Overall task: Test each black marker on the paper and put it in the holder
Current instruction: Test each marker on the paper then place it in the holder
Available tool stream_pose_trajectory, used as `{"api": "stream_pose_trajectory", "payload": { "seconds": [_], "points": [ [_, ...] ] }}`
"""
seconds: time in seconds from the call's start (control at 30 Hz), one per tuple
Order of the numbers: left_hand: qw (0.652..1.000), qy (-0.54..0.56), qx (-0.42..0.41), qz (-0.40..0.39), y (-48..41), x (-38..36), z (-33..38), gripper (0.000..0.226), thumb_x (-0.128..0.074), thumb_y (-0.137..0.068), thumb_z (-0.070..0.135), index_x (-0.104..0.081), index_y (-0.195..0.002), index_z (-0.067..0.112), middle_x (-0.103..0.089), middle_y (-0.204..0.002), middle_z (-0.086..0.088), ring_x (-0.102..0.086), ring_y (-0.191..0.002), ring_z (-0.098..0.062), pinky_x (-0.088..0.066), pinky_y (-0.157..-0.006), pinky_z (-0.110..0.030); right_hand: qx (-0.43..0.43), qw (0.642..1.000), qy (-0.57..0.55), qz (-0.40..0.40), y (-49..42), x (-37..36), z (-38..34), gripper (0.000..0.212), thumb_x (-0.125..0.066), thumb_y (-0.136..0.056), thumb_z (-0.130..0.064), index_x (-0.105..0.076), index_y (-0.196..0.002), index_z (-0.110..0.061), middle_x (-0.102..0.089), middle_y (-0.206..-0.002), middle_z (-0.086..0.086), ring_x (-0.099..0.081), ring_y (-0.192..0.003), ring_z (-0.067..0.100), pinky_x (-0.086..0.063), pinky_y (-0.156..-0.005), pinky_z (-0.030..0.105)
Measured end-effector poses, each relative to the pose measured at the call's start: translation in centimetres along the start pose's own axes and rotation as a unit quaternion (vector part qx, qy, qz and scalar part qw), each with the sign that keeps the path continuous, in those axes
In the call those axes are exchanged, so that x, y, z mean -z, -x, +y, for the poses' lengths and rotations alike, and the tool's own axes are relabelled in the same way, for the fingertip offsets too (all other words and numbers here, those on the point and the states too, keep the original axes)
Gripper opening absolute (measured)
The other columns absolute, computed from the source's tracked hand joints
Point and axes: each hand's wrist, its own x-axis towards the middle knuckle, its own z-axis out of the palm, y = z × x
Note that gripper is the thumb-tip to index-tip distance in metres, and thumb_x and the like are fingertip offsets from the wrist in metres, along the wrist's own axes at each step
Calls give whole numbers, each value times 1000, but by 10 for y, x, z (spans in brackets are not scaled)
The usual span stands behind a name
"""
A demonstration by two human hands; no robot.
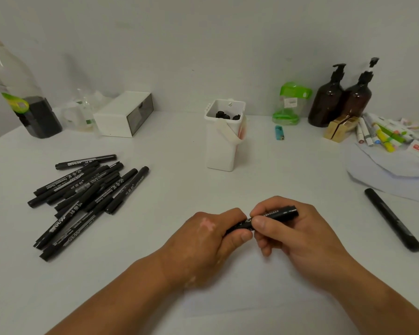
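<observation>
The left hand (211, 238) wraps its fingers (230, 213) round one end of the marker (281, 211). The right hand (290, 235) pinches the middle, above the paper (252, 296). This is probably uncapping: pull straight apart, not at an angle.

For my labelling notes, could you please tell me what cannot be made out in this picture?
1. Head view: the held marker: its left end and cap state, hidden by the left hand and right hand.
2. Head view: the holder: its wall hides all but a few black tops, so no count.
3. Head view: the pile of markers: print too blurred to read.
</observation>
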Motion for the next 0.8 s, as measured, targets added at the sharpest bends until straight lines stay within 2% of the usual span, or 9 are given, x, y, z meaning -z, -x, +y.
{"api": "stream_pose_trajectory", "payload": {
  "seconds": [0.07, 0.17, 0.23, 0.37, 0.47, 0.53, 0.6, 0.67, 0.8],
  "points": [
    [1000, 4, -2, 10, 1, 0, 2, 27, -45, -101, 43, -62, -103, 21, -42, -60, 21, -42, -52, -1, -31, -55, -16, 12, 1000, 4, -8, 1, 3, -3, 24, -77, -76, -34, -77, -89, -14, -66, -66, 9, -63, -59, 21, -54, -59, 25],
    [1000, 4, -7, 19, 2, 0, 4, 31, -45, -99, 48, -63, -104, 23, -42, -57, 18, -42, -51, -4, -31, -53, -15, 31, 999, 24, -13, 2, 5, -5, 23, -75, -77, -33, -76, -88, -13, -63, -63, 9, -59, -57, 21, -51, -59, 26],
    [1000, -2, -5, 25, 2, -2, 5, 31, -46, -99, 50, -63, -104, 24, -45, -60, 15, -44, -54, -9, -35, -54, -19, 33, 999, 32, 0, 2, 2, -2, 21, -76, -73, -35, -74, -85, -17, -60, -62, 10, -55, -56, 22, -47, -57, 31],
    [999, -3, -3, 49, 1, -7, 4, 30, -49, -98, 53, -61, -106, 26, -48, -63, 12, -46, -55, -11, -39, -53, -24, 13, 1000, 21, 3, 0, -5, 4, 26, -81, -69, -36, -71, -86, -20, -59, -61, 8, -50, -53, 21, -42, -49, 28],
    [997, -20, 41, 61, 1, -5, -7, 45, -58, -83, 68, -53, -109, 32, -46, -61, 11, -46, -58, -7, -34, -55, -15, 41, 996, 27, 69, -5, 2, 1, 25, -78, -70, -37, -66, -75, -16, -54, -53, 10, -48, -48, 23, -43, -48, 28],
    [992, -33, 85, 93, 2, 0, -19, 49, -67, -74, 68, -55, -107, 33, -47, -65, 13, -48, -61, -5, -37, -59, -13, 42, 991, -18, 126, -7, 12, -1, 18, -75, -70, -30, -63, -70, -16, -53, -52, 9, -49, -47, 23, -43, -45, 29],
    [987, -48, 116, 100, 3, 3, -28, 46, -73, -71, 64, -60, -102, 34, -49, -70, 14, -51, -67, -3, -40, -64, -14, 34, 989, -27, 141, -9, 18, -2, 6, -69, -76, -23, -70, -74, -17, -59, -55, 10, -55, -49, 22, -47, -45, 29],
    [986, -66, 133, 74, 3, 3, -31, 46, -73, -72, 65, -62, -106, 37, -51, -81, 15, -51, -77, -2, -42, -73, -18, 15, 991, -25, 132, -11, 18, -1, 16, -64, -79, -21, -78, -84, -14, -68, -63, 14, -63, -54, 25, -53, -48, 30],
    [983, -89, 158, 18, 0, -2, -29, 53, -68, -73, 69, -60, -118, 43, -47, -100, 15, -49, -100, -6, -41, -94, -27, -23, 990, 82, 112, -17, 6, 0, 13, -71, -72, -28, -77, -82, -22, -72, -65, 10, -67, -56, 22, -55, -55, 28]
  ]
}}
